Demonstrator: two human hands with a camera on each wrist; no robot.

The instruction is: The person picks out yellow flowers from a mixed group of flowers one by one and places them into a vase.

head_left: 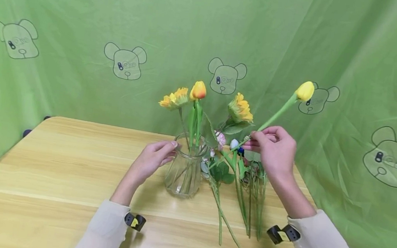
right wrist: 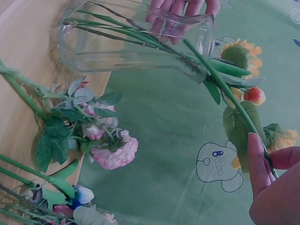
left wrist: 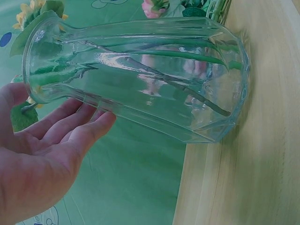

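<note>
My left hand [head_left: 153, 157] holds the glass vase [left wrist: 154, 112] at its neck, thumb at the rim and fingers along the side. The vase stands upright on the table. Inside it are the stems of orange-yellow tulips [head_left: 199, 90] and a sunflower [head_left: 173, 99]; another sunflower [head_left: 241, 108] leans to the right. With thumb and fingers, my right hand [head_left: 273, 149] pinches the green stem of a yellow tulip [head_left: 304, 90]. The bloom points up and right. Its stem [right wrist: 229, 93] slants down to the vase, overlapping the neck in the right wrist view; whether its end is inside, I cannot tell.
Right of the vase lie several flowers on the wooden table [head_left: 66, 174], among them pink blooms [right wrist: 115, 152] and a blue-white tulip [right wrist: 83, 195]. Their stems [head_left: 222, 214] reach toward the front. A green curtain [head_left: 181, 22] stands behind and at both sides.
</note>
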